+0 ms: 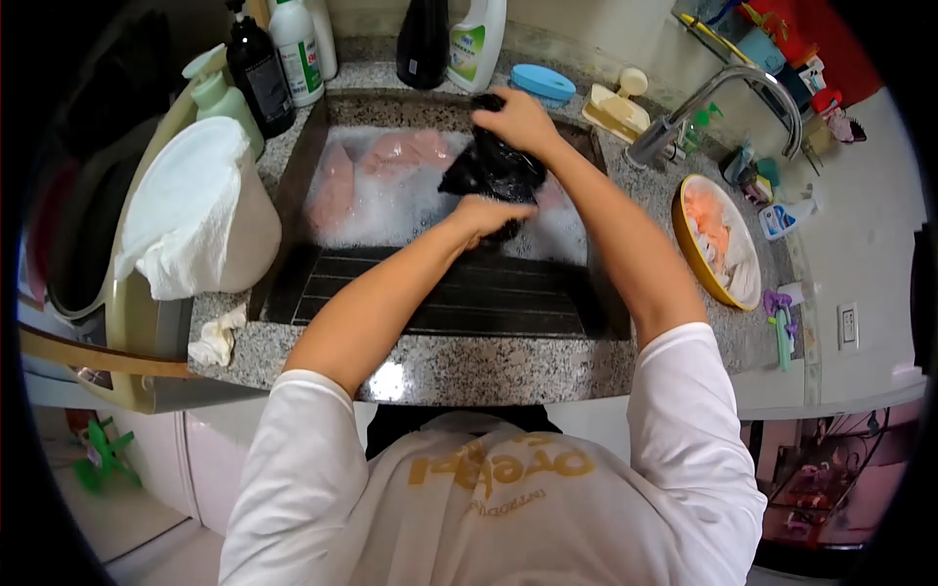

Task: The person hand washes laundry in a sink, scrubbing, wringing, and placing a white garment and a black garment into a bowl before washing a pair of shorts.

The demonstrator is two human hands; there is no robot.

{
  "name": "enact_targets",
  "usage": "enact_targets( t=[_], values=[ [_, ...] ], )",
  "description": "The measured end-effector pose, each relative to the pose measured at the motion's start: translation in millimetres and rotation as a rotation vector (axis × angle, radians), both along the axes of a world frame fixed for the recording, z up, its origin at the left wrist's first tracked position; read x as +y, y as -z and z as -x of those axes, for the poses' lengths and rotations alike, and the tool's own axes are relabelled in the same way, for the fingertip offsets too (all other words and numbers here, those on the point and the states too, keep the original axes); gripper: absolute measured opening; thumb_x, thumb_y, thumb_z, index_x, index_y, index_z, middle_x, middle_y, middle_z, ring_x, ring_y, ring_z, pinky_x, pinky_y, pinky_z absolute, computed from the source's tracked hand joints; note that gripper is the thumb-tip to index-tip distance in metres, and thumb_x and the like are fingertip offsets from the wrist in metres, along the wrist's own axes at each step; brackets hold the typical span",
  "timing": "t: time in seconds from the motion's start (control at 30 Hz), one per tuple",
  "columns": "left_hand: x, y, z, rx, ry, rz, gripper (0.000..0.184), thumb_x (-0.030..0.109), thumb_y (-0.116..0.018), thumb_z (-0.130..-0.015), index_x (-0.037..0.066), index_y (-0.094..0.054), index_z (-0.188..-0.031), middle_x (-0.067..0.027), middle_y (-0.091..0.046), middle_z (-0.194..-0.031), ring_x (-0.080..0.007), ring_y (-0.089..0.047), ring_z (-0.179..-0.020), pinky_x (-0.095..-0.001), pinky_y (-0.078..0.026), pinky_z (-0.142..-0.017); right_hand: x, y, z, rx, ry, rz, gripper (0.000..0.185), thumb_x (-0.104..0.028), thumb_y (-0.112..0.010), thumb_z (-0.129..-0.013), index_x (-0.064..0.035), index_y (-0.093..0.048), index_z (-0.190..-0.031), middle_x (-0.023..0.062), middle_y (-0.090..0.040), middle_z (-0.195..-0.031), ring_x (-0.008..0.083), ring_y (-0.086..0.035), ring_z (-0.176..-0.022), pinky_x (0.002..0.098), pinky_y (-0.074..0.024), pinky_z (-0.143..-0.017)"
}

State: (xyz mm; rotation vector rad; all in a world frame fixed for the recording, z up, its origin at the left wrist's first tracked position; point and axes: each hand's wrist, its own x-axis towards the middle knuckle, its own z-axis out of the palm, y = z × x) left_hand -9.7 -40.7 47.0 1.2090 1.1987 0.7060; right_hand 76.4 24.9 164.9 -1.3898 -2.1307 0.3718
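Note:
A wet black cloth (496,168), perhaps a garment whose kind I cannot make out, is stretched between my two hands above the sink (311,186). My right hand (518,122) grips its upper end, with a dark bunch showing past the fingers. Lower down, my left hand (484,217) is closed around the other end. Beneath them, soapy water (391,210) with white foam fills the basin, and pinkish fabric (403,151) lies partly sunk in it. A dark ribbed washboard slope (440,293) forms the near side of the sink.
On the left stands a bucket (249,230) with white cloth (186,186) draped over it. Bottles (293,54) line the back edge beside a blue soap dish (542,82). Right of the sink are a faucet (718,88) and a yellow-rimmed basin (696,249) holding orange and white cloth.

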Motion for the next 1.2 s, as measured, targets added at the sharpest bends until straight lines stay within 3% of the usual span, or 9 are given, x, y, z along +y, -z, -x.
enact_targets(
  t=[0.13,0.27,0.33,0.43,0.67,0.77,0.87,1.07,1.2],
  values=[
    [-37.5,-59.0,13.3,0.056,-0.149,-0.111,0.057,0.045,-0.072,-0.061,-0.007,-0.062,-0.084,-0.0137,-0.059,-0.074,-0.019,-0.052,-0.053,-0.0315,-0.04,-0.045,-12.0,1.9,35.1,-0.213,0.129,-0.152,0.049,-0.041,-0.057,-0.066,-0.0144,-0.057,-0.108,0.0155,-0.061,-0.093,0.032,-0.058,-0.088,0.0426,-0.0463,-0.077],
    [-13.9,-37.4,16.8,0.276,-0.085,-0.404,0.046,0.044,-0.051,-0.078,0.002,-0.06,-0.095,-0.0188,-0.059,-0.068,-0.0245,-0.051,-0.041,-0.0353,-0.04,-0.039,-9.4,-1.4,58.5,-0.308,0.182,-0.199,0.047,-0.04,-0.057,-0.067,-0.0191,-0.057,-0.109,0.0141,-0.062,-0.093,0.0329,-0.058,-0.087,0.0446,-0.0466,-0.076],
    [-1.3,-27.8,20.1,0.254,-0.122,-0.576,0.042,0.04,-0.048,-0.081,0.002,-0.059,-0.097,-0.019,-0.06,-0.073,-0.0267,-0.054,-0.045,-0.0358,-0.041,-0.041,-11.4,-4.8,64.9,-0.32,0.197,-0.25,0.044,-0.039,-0.053,-0.071,-0.0118,-0.058,-0.105,0.0171,-0.061,-0.094,0.032,-0.059,-0.086,0.0422,-0.047,-0.075],
    [12.7,-21.4,24.2,0.511,-0.019,-0.378,0.053,0.04,-0.067,-0.068,0.004,-0.057,-0.105,-0.0159,-0.06,-0.1,-0.0246,-0.056,-0.094,-0.0315,-0.042,-0.079,-12.2,-6.1,70.0,-0.327,0.261,-0.319,0.042,-0.04,-0.052,-0.073,-0.0132,-0.058,-0.104,0.0159,-0.061,-0.095,0.0312,-0.059,-0.086,0.0415,-0.0473,-0.075],
    [6.7,-32.4,29.2,0.467,-0.243,-0.493,0.048,0.035,-0.069,-0.056,0.001,-0.061,-0.088,-0.0206,-0.061,-0.088,-0.0313,-0.058,-0.085,-0.0368,-0.046,-0.071,-1.8,-26.5,51.5,-0.235,0.441,-0.008,0.049,-0.044,-0.049,-0.074,-0.0042,-0.058,-0.102,0.0183,-0.06,-0.097,0.0326,-0.056,-0.094,0.0402,-0.0442,-0.08],
    [-3.4,-52.8,34.9,0.481,-0.294,-0.426,0.047,0.03,-0.071,-0.052,-0.001,-0.06,-0.086,-0.0185,-0.062,-0.083,-0.0317,-0.06,-0.08,-0.0388,-0.047,-0.068,27.7,-9.1,26.5,-0.046,0.478,-0.173,0.051,-0.042,-0.043,-0.076,-0.001,-0.059,-0.101,0.0243,-0.056,-0.101,0.0365,-0.052,-0.099,0.0403,-0.0403,-0.086],
    [-8.7,-55.7,35.3,0.485,-0.394,-0.583,0.047,0.031,-0.071,-0.053,0.0,-0.059,-0.087,-0.0177,-0.062,-0.083,-0.0309,-0.06,-0.08,-0.0389,-0.048,-0.068,36.5,-12.2,16.9,-0.203,0.432,0.026,0.051,-0.04,-0.04,-0.076,-0.0002,-0.059,-0.102,0.0252,-0.054,-0.105,0.0371,-0.051,-0.1,0.0409,-0.039,-0.087],
    [0.8,-46.9,37.3,0.589,-0.332,-0.48,0.051,0.032,-0.071,-0.053,0.0,-0.058,-0.09,-0.0181,-0.062,-0.084,-0.031,-0.06,-0.081,-0.038,-0.047,-0.068,36.2,-20.3,30.9,-0.283,0.328,-0.072,0.057,-0.044,-0.046,-0.073,0.0014,-0.056,-0.105,0.0254,-0.055,-0.104,0.0382,-0.052,-0.099,0.0398,-0.0397,-0.086],
    [0.1,-40.5,47.6,0.064,-0.309,-0.7,0.051,0.034,-0.07,-0.063,-0.006,-0.058,-0.091,-0.0158,-0.061,-0.083,-0.024,-0.059,-0.078,-0.0334,-0.046,-0.066,33.6,-14.2,29.8,0.074,0.165,-0.072,0.081,-0.057,-0.057,-0.067,0.0011,-0.04,-0.121,0.0217,-0.052,-0.111,0.0325,-0.052,-0.103,0.0367,-0.0399,-0.087]
  ],
)
